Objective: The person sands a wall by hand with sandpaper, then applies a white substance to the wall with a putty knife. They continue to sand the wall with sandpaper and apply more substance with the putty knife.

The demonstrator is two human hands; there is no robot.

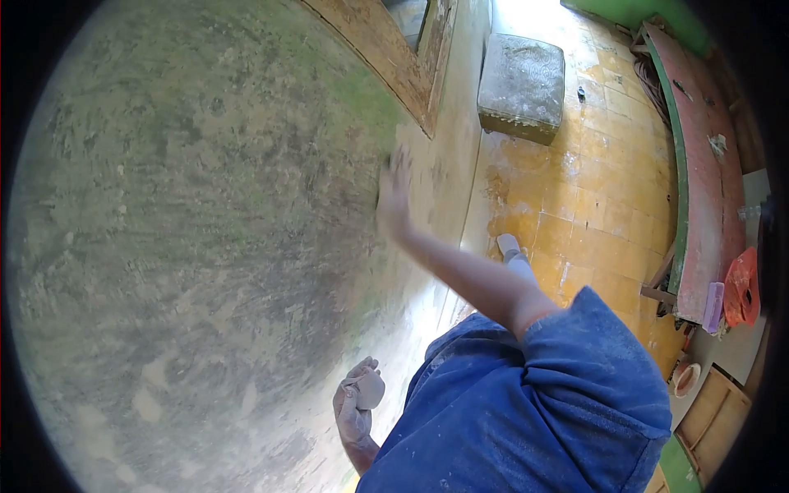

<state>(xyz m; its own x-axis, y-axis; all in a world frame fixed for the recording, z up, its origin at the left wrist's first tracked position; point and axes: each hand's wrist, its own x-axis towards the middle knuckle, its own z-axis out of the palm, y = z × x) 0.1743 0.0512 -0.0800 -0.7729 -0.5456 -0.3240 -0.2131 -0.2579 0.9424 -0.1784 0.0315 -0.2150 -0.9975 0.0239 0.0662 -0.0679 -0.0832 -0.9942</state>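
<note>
My left hand (352,417), coated in grey dust, is closed around a rounded, flat-faced grey piece (371,389) at the lower middle, close to the wall. Above it, my right hand (394,193) is blurred by motion. It lies against or very close to the mottled green and grey wall (205,197), below the corner of a wooden frame (411,94). Its fingers look stretched out, and nothing shows in them. My right arm reaches there from a blue sleeve.
A dusty block-like seat (523,86) stands on the yellow tiled floor (604,177) beside the wall. A long reddish board with a green edge (699,181) runs along the right. Near it are a red-orange item (741,287), a purple item (712,307) and a round container (685,379).
</note>
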